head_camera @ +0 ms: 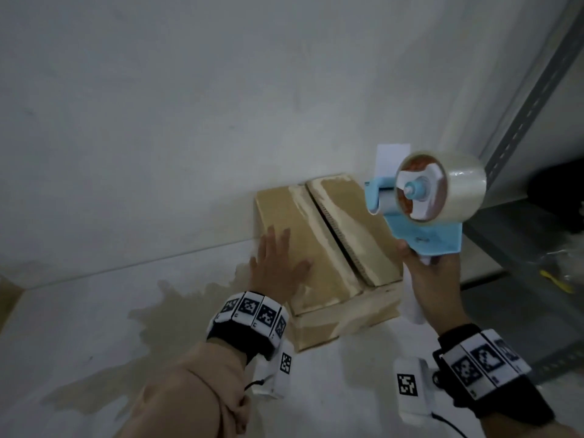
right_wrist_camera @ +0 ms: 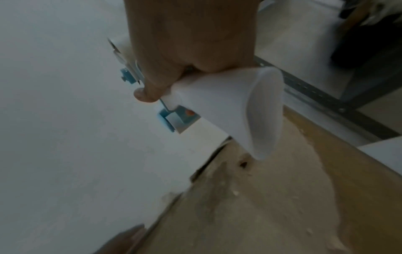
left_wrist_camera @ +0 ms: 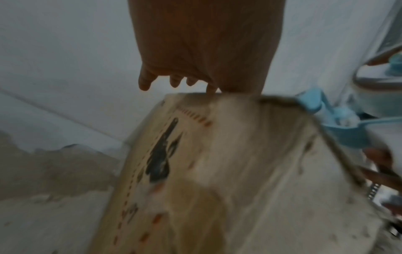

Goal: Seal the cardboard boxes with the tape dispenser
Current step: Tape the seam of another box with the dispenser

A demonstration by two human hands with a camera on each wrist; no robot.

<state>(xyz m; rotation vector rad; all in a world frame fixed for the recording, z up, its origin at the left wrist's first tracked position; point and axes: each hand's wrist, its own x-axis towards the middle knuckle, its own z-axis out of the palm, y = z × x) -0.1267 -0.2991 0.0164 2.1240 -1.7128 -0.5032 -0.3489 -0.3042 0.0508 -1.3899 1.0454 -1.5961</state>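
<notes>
Cardboard box [head_camera: 328, 248] sits on the pale floor [head_camera: 94, 311], its far end against the white wall [head_camera: 189, 90], with a brown stain [head_camera: 177, 314] spreading over the floor on its left. Its two top flaps are folded down but a dark gap runs between them along the middle, and whitish torn patches mark the flaps and the near side. My left hand [head_camera: 278, 267] lies flat on the left flap, fingers spread and straight, palm down near the box's left edge; from the left wrist view I see the fingertips [left_wrist_camera: 144, 84] reaching past the far edge of the box [left_wrist_camera: 217, 171]. My right hand [head_camera: 433, 279] holds the blue tape dispenser [head_camera: 420, 229] up in the air just to the right of the box, apart from it, the grip wrapped tight round the white handle [right_wrist_camera: 234, 106] with the thumb [right_wrist_camera: 147, 92] curled over it. A clear tape roll [head_camera: 455, 188] sits on the dispenser's hub, pointing away from me. A grey metal shelf rack [head_camera: 537, 105] stands at the right.
</notes>
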